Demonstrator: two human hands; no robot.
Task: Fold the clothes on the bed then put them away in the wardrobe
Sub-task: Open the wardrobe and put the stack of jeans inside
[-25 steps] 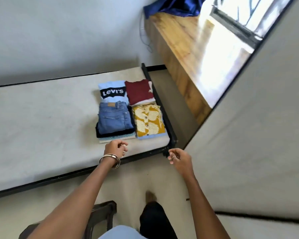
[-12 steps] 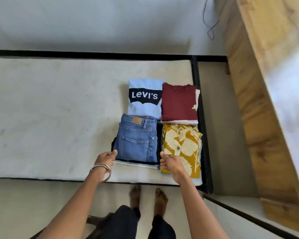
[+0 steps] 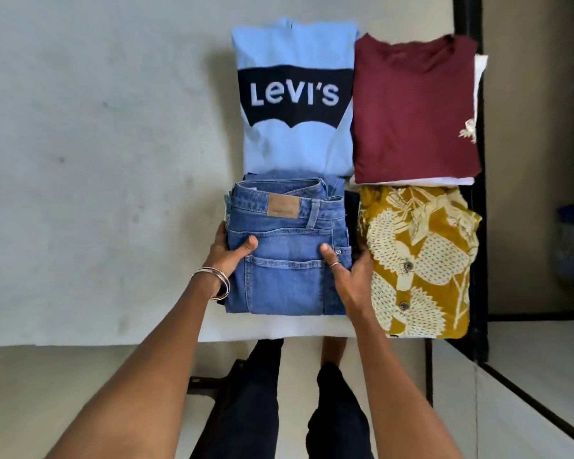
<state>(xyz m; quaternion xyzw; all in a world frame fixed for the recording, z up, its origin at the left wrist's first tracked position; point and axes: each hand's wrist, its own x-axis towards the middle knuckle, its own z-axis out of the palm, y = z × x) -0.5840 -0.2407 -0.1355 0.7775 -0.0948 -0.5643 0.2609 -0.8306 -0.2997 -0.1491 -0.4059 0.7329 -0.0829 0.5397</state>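
Folded jeans (image 3: 289,250) on top of a small stack near the front edge of the bed (image 3: 96,160), toward its right end, leather waistband patch up and back pocket facing the camera. Gripped from both sides: left hand (image 3: 227,251) clamped on the stack's left edge, thumb on top of the denim, fingers hidden down the side, thin metal bangles (image 3: 217,281) at the wrist; right hand (image 3: 352,271) clamped on the right edge, ringed thumb lying on the pocket, fingers tucked out of sight between the jeans and the neighbouring garment. Under the jeans, a dark layer and a pale one just peeking out at the edges, too little showing to tell what. Just beside on the right, touching or nearly so, a folded mustard shirt (image 3: 418,260) with a cream leaf print and two dark buttons, close to the bed's front right corner. Behind the jeans, a folded light-blue top (image 3: 295,94) with a dark "Levi's" logo, its near edge tucked under the jeans' waistband. Beside that, toward the right edge of the bed, a folded maroon T-shirt (image 3: 411,111) on something white, a strip of it visible along the front and right side. Black bed frame (image 3: 466,28) along the right edge. Below the front edge, dark trouser legs (image 3: 246,409) over a pale floor (image 3: 30,392).
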